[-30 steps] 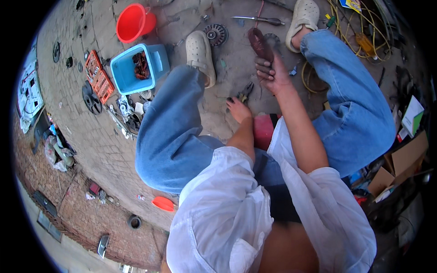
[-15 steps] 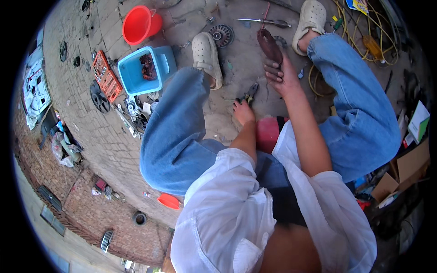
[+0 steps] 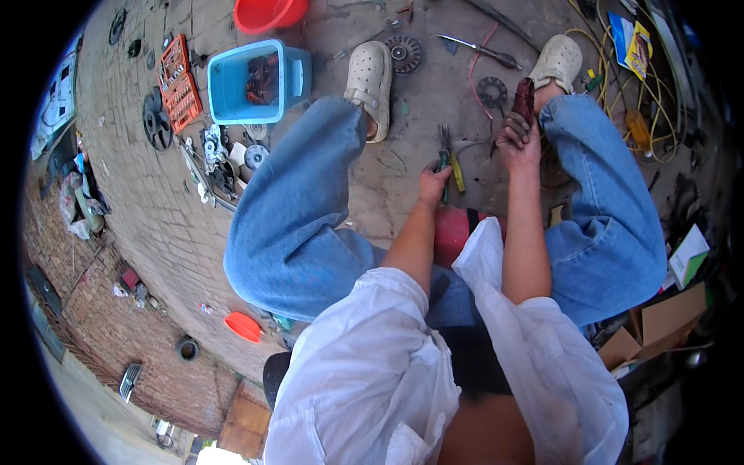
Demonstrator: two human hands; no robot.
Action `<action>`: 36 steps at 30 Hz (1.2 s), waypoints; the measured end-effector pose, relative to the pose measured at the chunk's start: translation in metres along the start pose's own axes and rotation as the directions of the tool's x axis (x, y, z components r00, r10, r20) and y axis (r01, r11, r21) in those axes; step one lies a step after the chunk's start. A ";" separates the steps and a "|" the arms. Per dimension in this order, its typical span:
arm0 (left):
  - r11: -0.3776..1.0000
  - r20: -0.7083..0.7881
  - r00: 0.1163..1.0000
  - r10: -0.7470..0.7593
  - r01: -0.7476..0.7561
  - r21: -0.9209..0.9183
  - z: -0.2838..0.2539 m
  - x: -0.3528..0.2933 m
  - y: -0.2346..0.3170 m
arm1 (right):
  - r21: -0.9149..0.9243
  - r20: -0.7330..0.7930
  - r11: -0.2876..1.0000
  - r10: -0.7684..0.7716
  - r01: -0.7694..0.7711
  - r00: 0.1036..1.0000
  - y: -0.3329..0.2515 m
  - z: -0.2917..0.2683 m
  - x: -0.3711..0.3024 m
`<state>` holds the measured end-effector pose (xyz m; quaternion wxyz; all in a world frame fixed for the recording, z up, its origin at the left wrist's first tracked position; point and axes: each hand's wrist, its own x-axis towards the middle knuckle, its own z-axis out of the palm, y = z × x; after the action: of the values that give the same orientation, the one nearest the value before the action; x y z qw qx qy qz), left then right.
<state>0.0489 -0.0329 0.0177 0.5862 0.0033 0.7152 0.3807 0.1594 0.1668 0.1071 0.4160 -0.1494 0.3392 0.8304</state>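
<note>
My left hand (image 3: 434,184) is closed round pliers (image 3: 444,159) with one green and one yellow handle, jaws pointing away from me above the ground. Off to its right, my right hand (image 3: 518,143) grips a dark reddish-brown bundle (image 3: 524,99), long and narrow, that looks like copper wire. The bundle stands up out of the fist, close to my right shoe; its lower part is hidden by the fingers. Similar reddish-brown pieces (image 3: 262,80) lie in a light blue tub (image 3: 225,118) at the left.
On the ground ahead are a slotted ring (image 3: 404,54), a darker ring (image 3: 491,91) and a screwdriver (image 3: 500,57). An orange tool case (image 3: 180,101) and metal parts lie left. Yellow hose (image 3: 659,116) coils at the right, above a cardboard box (image 3: 670,314). A red bucket (image 3: 271,14) stands at the back.
My left hand has lifted the pliers, which lay near the ground, and they now point away from me. My right hand has moved right with the bundle, which now stands more upright. The view has shifted.
</note>
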 end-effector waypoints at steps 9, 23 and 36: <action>0.905 0.055 0.998 0.022 0.003 -0.426 0.009 0.032 0.040 | -0.094 0.023 0.995 -0.028 0.030 0.999 0.000 0.005 0.003; 0.866 0.099 0.995 0.016 0.036 -0.499 -0.012 0.079 0.137 | -0.112 0.013 0.993 -0.019 0.021 1.000 0.001 0.010 0.005; 0.793 0.063 0.996 -0.061 0.087 -0.603 0.003 0.077 0.159 | -0.149 0.069 0.989 0.007 0.003 0.998 0.000 0.006 0.007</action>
<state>-0.0427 0.1159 0.0405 0.5852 -0.2042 0.5438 0.5658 0.1552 0.1746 0.1078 0.4144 -0.1509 0.2615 0.8586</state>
